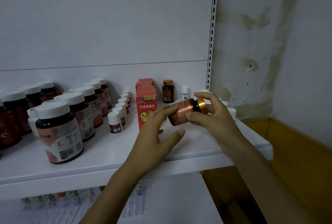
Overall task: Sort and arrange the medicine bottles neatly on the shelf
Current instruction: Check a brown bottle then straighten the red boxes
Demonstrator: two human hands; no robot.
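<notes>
Above the right half of the shelf (107, 155), thumb and fingers of the right hand (213, 115) curl round a tilted, gold-capped amber bottle (183, 111). The straight, spread fingers of the left hand (154, 133) touch its lower end. Red boxes (145, 101) stand just left, with white-capped bottles (59, 124) farther left.

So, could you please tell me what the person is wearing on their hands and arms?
Nothing that shows. The left hand and the right hand are bare, with no gloves, rings, watch or bracelet, and no sleeve is in view along either arm.
</notes>
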